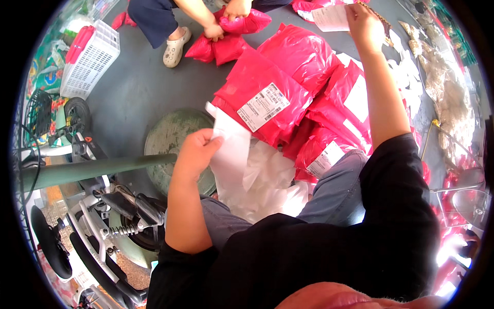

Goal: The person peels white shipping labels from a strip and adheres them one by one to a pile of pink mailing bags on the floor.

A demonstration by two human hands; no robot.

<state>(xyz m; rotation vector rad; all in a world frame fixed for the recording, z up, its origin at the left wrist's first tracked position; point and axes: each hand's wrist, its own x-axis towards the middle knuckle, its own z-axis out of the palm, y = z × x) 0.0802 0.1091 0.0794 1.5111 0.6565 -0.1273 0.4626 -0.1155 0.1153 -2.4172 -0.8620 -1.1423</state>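
My left hand [194, 153] grips a white strip of paper backing [230, 147] above a heap of crumpled white backing sheets [267, 185] between my knees. My right hand [364, 24] reaches far forward and holds a white label sheet [331, 18] by its edge. Between the two hands lies a pile of red plastic mailer bags [303, 56], several with white printed labels [263, 106] stuck on them.
Another person's hands [222, 20] press red bags on the grey floor at the top; a light clog [175, 47] shows beside them. A white plastic basket [91, 59] stands at upper left. A round green lid [170, 139], a pole and a scooter frame [118, 216] sit left.
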